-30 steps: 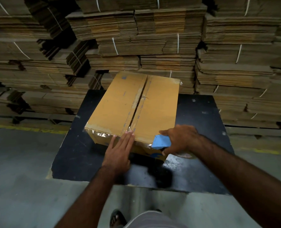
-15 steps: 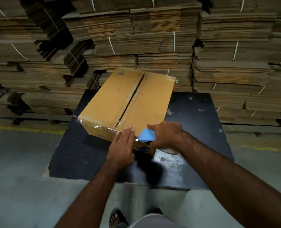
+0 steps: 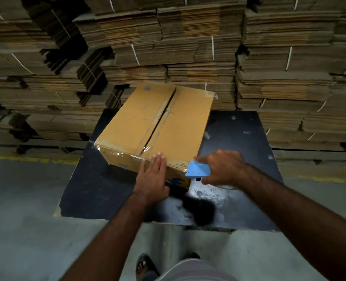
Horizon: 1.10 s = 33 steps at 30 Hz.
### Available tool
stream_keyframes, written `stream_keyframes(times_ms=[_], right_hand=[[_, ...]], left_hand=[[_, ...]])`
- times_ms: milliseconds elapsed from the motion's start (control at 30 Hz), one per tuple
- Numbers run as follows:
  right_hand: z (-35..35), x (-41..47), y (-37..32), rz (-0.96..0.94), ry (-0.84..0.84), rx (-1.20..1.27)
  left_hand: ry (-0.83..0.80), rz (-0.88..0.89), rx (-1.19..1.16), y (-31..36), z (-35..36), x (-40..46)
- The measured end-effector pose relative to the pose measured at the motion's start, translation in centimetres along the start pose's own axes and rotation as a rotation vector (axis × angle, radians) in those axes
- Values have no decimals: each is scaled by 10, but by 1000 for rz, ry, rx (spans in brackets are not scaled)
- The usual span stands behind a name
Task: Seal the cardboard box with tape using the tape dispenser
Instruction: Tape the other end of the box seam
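A cardboard box sits turned at an angle on a dark bench, its two top flaps down with a dark gap along the centre seam. Clear tape shines along the near top edge, from the left corner towards the seam. The left hand lies flat with fingers straight and together, fingertips pressing on the near edge of the box just right of the seam's end. The right hand is curled round a blue dispenser, whose front end touches the box's near right corner; the index finger stretches out along its top. Behind the bench rise stacks of flattened cardboard bound with white straps. A sandalled foot shows on the grey floor below
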State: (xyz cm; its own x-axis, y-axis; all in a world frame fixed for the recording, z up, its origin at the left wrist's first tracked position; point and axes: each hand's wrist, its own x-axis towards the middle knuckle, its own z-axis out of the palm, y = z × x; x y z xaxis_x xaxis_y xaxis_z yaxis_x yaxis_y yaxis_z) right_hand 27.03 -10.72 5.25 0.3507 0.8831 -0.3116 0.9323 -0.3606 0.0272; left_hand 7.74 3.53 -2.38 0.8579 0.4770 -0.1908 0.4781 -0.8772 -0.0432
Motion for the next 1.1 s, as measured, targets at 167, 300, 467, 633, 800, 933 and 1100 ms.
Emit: stream_keyframes(times_ms=[167, 300, 467, 633, 800, 933, 1100], right_hand=[[10, 0, 4, 9, 0, 11], [16, -4, 13, -43, 3, 20], [21, -33, 44, -37, -4, 53], [30, -32, 46, -16, -25, 17], [41, -26, 39, 14, -4, 8], [42, -22, 33, 22, 23, 10], [40, -12, 13, 64, 45, -32]], left_hand=[[46, 182, -86, 38, 3, 5], [35, 142, 5, 39, 6, 3], [-7, 150, 37, 38, 0, 1], [-26, 142, 39, 40, -7, 1], [11, 162, -6, 52, -17, 6], [-3, 290, 33, 63, -14, 3], [6, 309, 86, 58, -12, 5]])
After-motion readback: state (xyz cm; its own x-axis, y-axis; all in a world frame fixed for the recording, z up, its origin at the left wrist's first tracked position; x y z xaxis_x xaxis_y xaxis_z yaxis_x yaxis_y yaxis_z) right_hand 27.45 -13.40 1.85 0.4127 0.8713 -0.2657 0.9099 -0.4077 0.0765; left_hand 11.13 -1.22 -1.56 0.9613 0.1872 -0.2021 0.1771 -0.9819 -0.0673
